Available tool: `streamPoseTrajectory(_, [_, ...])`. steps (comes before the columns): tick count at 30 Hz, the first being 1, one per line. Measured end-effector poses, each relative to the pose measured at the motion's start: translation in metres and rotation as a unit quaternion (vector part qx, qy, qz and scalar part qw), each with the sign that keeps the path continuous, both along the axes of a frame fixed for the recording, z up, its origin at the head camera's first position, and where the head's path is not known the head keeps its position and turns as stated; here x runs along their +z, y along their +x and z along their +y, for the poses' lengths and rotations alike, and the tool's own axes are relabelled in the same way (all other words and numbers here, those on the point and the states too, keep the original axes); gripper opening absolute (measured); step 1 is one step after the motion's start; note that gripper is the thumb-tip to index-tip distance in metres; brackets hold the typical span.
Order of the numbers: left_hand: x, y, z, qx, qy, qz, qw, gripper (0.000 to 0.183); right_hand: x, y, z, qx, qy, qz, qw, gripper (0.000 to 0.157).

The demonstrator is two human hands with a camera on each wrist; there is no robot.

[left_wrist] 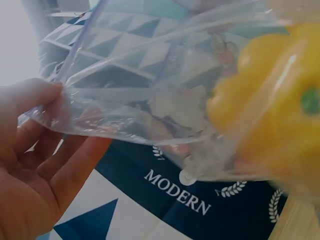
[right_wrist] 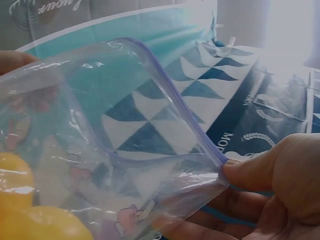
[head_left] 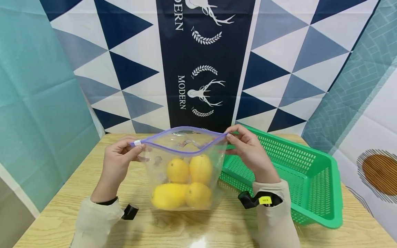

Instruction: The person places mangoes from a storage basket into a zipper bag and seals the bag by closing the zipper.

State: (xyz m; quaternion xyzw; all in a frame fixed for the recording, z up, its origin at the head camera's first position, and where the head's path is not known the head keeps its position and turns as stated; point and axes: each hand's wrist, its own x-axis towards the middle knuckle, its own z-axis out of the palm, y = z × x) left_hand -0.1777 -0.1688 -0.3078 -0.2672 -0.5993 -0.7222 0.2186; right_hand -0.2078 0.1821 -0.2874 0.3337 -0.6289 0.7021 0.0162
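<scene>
Between my hands is a clear zip bag [head_left: 218, 165] with a purple zip edge, its mouth spread apart. My left hand [head_left: 118, 156] pinches the mouth's left corner beside a white slider [head_left: 137, 142]. At the opposite corner, my right hand [head_left: 249, 148] grips the purple edge between thumb and fingers. Several yellow fruits lie in the bag's lower part: a long yellow one [head_left: 167, 195], rounder orange-yellow ones [head_left: 198, 195], and an upright one [head_left: 201, 168]. In the left wrist view, one yellow piece [left_wrist: 287, 115] has a green spot. Small printed figures [right_wrist: 131, 217] show on the plastic.
A green plastic basket [head_left: 336, 186] with slotted walls stands on the right, partly behind my right hand and forearm. The wooden table [head_left: 173, 227] lies beneath the bag. A patterned cloth [head_left: 130, 69] hangs behind the table, with teal cloth [head_left: 37, 96] on the left.
</scene>
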Motion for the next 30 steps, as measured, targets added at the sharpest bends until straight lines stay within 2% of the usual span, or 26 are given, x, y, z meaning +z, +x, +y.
streamPoseTrajectory(5, [-0.004, -0.005, -0.005, -0.064, -0.015, 0.001, 0.9979, 0.013, 0.001, -0.001, 0.007, 0.008, 0.004, -0.015, 1.0, 0.018])
streamPoseTrajectory(8, [-0.006, -0.007, -0.008, -0.08, -0.026, -0.01, 0.9964, 0.022, 0.0, -0.002, 0.009, -0.005, 0.016, -0.036, 0.999, 0.015])
streamPoseTrajectory(10, [-0.007, -0.009, -0.01, -0.077, -0.028, -0.026, 0.9963, 0.028, 0.0, -0.003, 0.01, -0.019, 0.023, -0.051, 0.998, 0.013])
streamPoseTrajectory(15, [-0.01, -0.014, -0.013, -0.039, -0.034, -0.07, 0.9962, 0.035, -0.002, -0.006, 0.013, -0.051, 0.031, -0.073, 0.996, 0.012])
streamPoseTrajectory(21, [-0.014, -0.023, -0.017, -0.013, -0.017, -0.087, 0.996, 0.039, -0.002, -0.008, 0.015, -0.083, 0.043, -0.085, 0.992, 0.01])
streamPoseTrajectory(30, [-0.017, -0.028, -0.02, -0.009, -0.028, -0.099, 0.9946, 0.036, -0.003, -0.013, 0.019, -0.142, 0.088, -0.1, 0.981, 0.01])
